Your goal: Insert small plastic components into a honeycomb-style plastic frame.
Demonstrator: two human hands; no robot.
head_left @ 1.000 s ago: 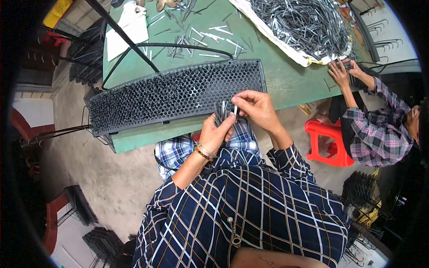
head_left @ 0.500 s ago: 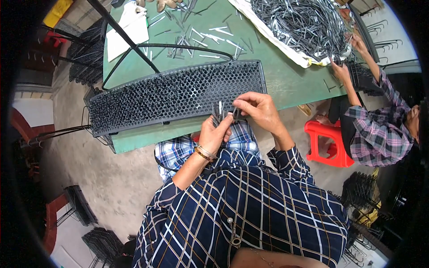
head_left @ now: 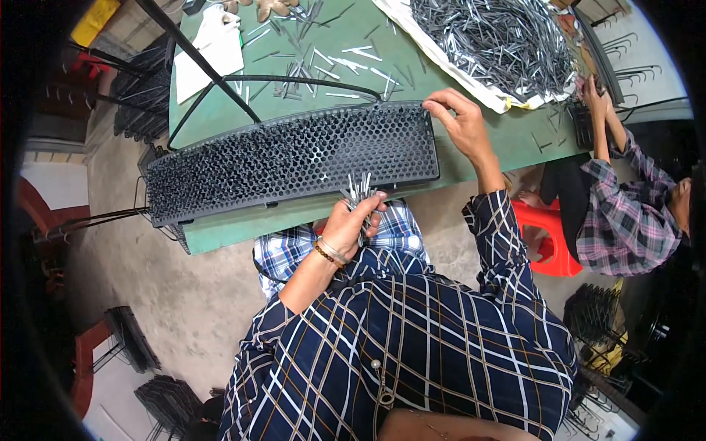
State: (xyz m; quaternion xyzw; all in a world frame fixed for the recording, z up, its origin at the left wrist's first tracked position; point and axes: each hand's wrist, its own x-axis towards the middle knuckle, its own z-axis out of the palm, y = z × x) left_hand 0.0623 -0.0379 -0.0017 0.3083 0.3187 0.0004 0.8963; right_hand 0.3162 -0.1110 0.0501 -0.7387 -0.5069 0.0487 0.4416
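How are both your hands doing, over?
Left hand gripping thin strips. Right hand at black perforated panel's far right corner, contact unclear. Black wire frame behind panel, apart from both hands.

Your navy shirt point(head_left: 316, 360), checked white and tan, fills bottom centre; there's a black panel point(head_left: 379, 147) left of centre, green tabletop point(head_left: 511, 131) up top, red stool point(head_left: 540, 215) at right!

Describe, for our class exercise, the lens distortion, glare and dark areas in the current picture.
Head view: the perforated black panel looks bowed, perhaps partly from the fisheye lens; head view: bright glints speckle the heaped thin strips; head view: black surrounds the round image, deepest at the corners.
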